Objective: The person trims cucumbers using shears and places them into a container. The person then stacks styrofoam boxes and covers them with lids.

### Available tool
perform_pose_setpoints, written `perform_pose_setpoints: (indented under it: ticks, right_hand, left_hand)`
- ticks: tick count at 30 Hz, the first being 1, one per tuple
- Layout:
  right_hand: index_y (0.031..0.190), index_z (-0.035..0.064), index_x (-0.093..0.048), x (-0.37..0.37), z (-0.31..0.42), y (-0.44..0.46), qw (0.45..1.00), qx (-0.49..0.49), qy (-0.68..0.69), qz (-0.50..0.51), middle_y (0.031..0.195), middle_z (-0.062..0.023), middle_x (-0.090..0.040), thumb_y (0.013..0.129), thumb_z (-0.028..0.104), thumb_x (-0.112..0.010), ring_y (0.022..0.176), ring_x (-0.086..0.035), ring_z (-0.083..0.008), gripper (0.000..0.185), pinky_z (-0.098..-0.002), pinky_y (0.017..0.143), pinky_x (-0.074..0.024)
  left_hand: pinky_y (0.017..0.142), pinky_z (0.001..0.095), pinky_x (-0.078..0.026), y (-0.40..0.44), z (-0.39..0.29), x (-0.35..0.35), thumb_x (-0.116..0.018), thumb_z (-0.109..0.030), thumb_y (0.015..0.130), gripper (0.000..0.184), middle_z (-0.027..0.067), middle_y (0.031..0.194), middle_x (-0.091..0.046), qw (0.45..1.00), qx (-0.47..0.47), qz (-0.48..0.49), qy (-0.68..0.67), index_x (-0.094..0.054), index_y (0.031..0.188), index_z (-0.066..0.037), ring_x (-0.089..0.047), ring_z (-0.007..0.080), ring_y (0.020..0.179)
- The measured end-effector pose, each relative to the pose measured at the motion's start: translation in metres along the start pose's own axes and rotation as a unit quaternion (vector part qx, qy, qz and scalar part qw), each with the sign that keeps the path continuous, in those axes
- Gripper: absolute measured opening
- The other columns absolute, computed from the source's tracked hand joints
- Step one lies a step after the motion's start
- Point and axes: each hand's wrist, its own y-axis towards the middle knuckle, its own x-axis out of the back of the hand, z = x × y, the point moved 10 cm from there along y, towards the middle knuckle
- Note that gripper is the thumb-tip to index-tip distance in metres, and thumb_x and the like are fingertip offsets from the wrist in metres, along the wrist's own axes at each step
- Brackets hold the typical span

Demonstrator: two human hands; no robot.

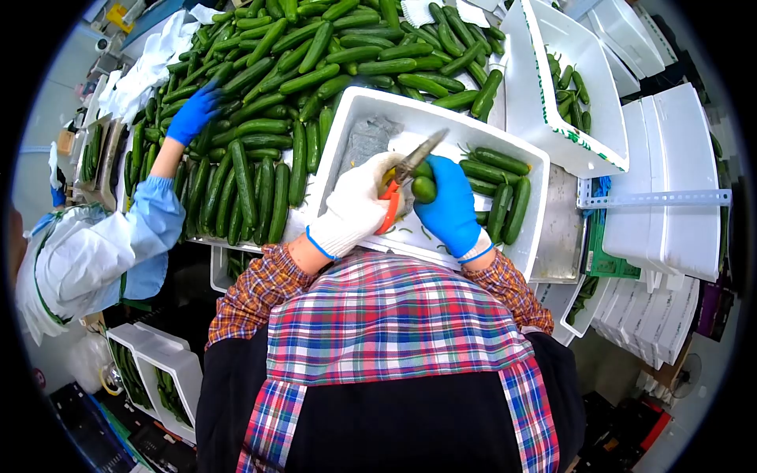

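Observation:
My left hand (356, 199), in a white knit glove, is closed around scissors (392, 194) with orange handles. Their blades point up and to the right. In a blue glove, my right hand (451, 206) grips a cucumber (423, 189), its rounded end facing me beside the blades. Whether a second cucumber is in that hand, I cannot tell. Both hands are over a white foam box (359, 94). Several cucumbers (498, 189) lie in its right side, with a grey cloth (371, 140) at its upper left and small green trimmings on its floor.
A large heap of cucumbers (260, 102) covers the table beyond and left of the box. A co-worker's blue-gloved hand (195, 113) reaches onto the heap. Another foam box (564, 146) with some cucumbers stands at the upper right, near stacked white boxes (670, 181).

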Motion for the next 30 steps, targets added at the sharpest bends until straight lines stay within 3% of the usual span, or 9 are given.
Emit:
perform_pose_setpoints:
  ticks: [1,5,10,12,14,16,20,24,30]
  right_hand:
    - [0.118,0.0085,-0.055,0.006,-0.005,0.0,0.996,-0.017,0.085,-0.027,0.103,-0.0152,-0.058,0.068,0.002,-0.067,0.094,-0.056,-0.0364,0.052,-0.0415,0.081,-0.0468]
    - [0.117,0.008,-0.055,0.005,-0.02,-0.003,0.989,-0.065,0.13,-0.036,0.108,-0.0149,-0.059,0.07,0.0,-0.064,0.098,-0.058,-0.0331,0.049,-0.0386,0.085,-0.0471]
    - [0.115,0.0082,-0.057,-0.002,-0.007,-0.002,0.994,0.001,0.107,-0.017,0.104,-0.015,-0.06,0.068,0.0,-0.065,0.096,-0.058,-0.0354,0.048,-0.0406,0.082,-0.0478]
    - [0.112,0.0085,-0.058,-0.017,-0.002,-0.003,0.996,0.015,0.074,0.057,0.102,-0.0155,-0.061,0.066,0.001,-0.067,0.094,-0.058,-0.0372,0.047,-0.0422,0.081,-0.048]
    - [0.106,0.0076,-0.061,-0.017,0.008,-0.005,0.994,0.059,0.076,0.043,0.094,-0.0163,-0.063,0.068,0.01,-0.071,0.086,-0.059,-0.0378,0.039,-0.0445,0.074,-0.0482]
    - [0.11,0.0066,-0.058,-0.024,0.005,-0.01,0.994,0.058,0.06,0.065,0.1,-0.0168,-0.061,0.064,0.002,-0.067,0.093,-0.058,-0.039,0.047,-0.0438,0.08,-0.0478]
    - [0.11,0.0035,-0.058,-0.032,0.006,-0.011,0.991,0.048,0.048,0.112,0.099,-0.0184,-0.061,0.065,-0.002,-0.061,0.094,-0.058,-0.0395,0.046,-0.0434,0.081,-0.0476]
    - [0.112,0.0029,-0.059,-0.038,0.0,-0.014,0.99,0.06,0.082,0.095,0.102,-0.0193,-0.062,0.062,-0.003,-0.062,0.095,-0.058,-0.0393,0.05,-0.0437,0.081,-0.0469]
    - [0.114,0.0029,-0.058,-0.038,0.002,-0.014,0.99,0.022,0.056,0.127,0.101,-0.0187,-0.061,0.064,-0.003,-0.062,0.094,-0.058,-0.0378,0.051,-0.0432,0.082,-0.0465]
  left_hand:
    - [0.072,0.0285,-0.049,-0.002,0.008,0.003,-0.069,-0.014,0.079,0.041,0.0121,0.092,-0.064,0.998,0.015,-0.013,-0.057,-0.055,0.116,-0.001,-0.062,0.0173,0.081]
    - [0.082,0.0255,-0.046,0.003,0.035,0.006,-0.071,-0.015,0.08,0.049,0.0077,0.102,-0.061,0.98,0.081,-0.016,-0.183,-0.052,0.122,0.0,-0.057,0.0149,0.091]
    - [0.089,0.0295,-0.046,0.009,0.049,0.009,-0.062,-0.003,0.078,0.055,0.0145,0.112,-0.06,0.991,0.019,-0.01,-0.133,-0.046,0.13,0.003,-0.059,0.0197,0.098]
    - [0.089,0.0297,-0.047,0.008,0.031,0.012,-0.063,-0.005,0.078,0.055,0.0144,0.111,-0.06,0.999,0.011,-0.006,-0.052,-0.045,0.13,0.003,-0.06,0.0197,0.098]
    - [0.084,0.0311,-0.05,0.003,0.015,0.01,-0.066,-0.009,0.077,0.052,0.0126,0.104,-0.064,0.999,-0.025,-0.012,-0.039,-0.051,0.126,-0.002,-0.063,0.0219,0.092]
    - [0.079,0.0337,-0.052,0.001,-0.003,0.011,-0.065,-0.012,0.077,0.046,0.0168,0.099,-0.065,0.995,-0.068,-0.004,0.079,-0.055,0.122,-0.006,-0.065,0.0276,0.088]
    - [0.072,0.0405,-0.052,0.005,0.035,-0.006,-0.062,-0.016,0.079,0.038,0.0196,0.09,-0.065,0.999,-0.003,0.027,0.034,-0.057,0.116,-0.01,-0.065,0.0347,0.083]
    - [0.07,0.0433,-0.052,0.001,0.05,-0.002,-0.059,-0.02,0.081,0.037,0.0206,0.084,-0.065,0.992,0.067,0.041,0.094,-0.056,0.117,-0.011,-0.064,0.0384,0.079]
    - [0.072,0.0454,-0.051,0.002,0.054,-0.002,-0.058,-0.022,0.084,0.038,0.0216,0.087,-0.065,0.997,0.041,0.03,0.062,-0.055,0.122,-0.015,-0.065,0.0389,0.082]
